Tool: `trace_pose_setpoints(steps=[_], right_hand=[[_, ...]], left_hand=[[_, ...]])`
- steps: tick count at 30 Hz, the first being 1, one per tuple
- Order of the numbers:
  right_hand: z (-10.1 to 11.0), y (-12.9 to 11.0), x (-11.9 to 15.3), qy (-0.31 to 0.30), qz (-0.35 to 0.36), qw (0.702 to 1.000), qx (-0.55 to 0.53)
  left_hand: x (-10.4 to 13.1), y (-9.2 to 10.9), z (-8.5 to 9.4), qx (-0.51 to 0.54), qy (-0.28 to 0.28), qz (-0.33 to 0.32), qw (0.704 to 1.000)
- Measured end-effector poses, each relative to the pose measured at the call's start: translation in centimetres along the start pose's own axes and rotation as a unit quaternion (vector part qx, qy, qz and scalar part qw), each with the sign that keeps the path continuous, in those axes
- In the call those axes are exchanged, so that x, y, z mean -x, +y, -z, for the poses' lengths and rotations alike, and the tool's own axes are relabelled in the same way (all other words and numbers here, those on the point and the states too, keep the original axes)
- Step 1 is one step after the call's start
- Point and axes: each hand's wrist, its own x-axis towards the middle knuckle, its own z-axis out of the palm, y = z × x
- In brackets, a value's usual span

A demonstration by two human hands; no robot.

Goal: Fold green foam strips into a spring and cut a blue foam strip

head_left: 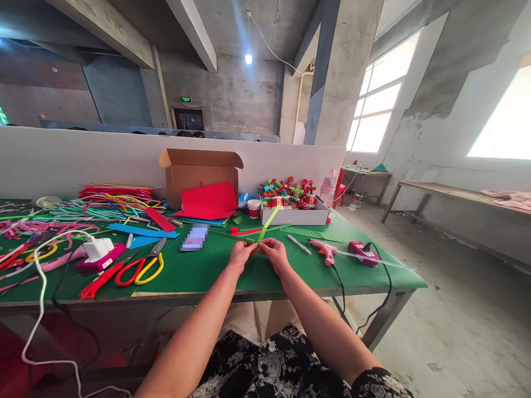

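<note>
- My left grip is narrow, thumb and fingertips pinched together at the lower end of a light green strip.
- My right grip is narrow too, pinching that same end; the two sets of fingertips meet there, above the green bench.
- The light green strip rises from between my fingers, leaning up and to the right, its top in front of the white box.
- In that box I see a heap of colourful figures, with a pink bottle beside it on the right and a paper cup on the left.
- To the right of my hands lie a white pen, then a pink glue gun, its black cord hanging over the front edge, and a magenta socket block beyond.
- To my left are a blurred-out rectangle and scissors with one red and one yellow handle loop.
- Farther back on that side, thin coloured stems lie piled near an open cardboard box, with a red sheet propped before it.
</note>
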Motion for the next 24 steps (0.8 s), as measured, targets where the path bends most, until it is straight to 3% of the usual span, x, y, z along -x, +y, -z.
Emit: trace_pose_setpoints(steps=[10,24], right_hand=[[0.06,0.16,-0.06,0.013,0.001,1.0,-0.005],[0.04,0.6,-0.25,0.009,-0.013,0.999,-0.04]], left_hand=[[-0.23,-0.18,0.14,-0.029,-0.033,-0.011,0.999],[-0.4,-0.33,0.29,-0.029,-0.023,-0.015,0.999]])
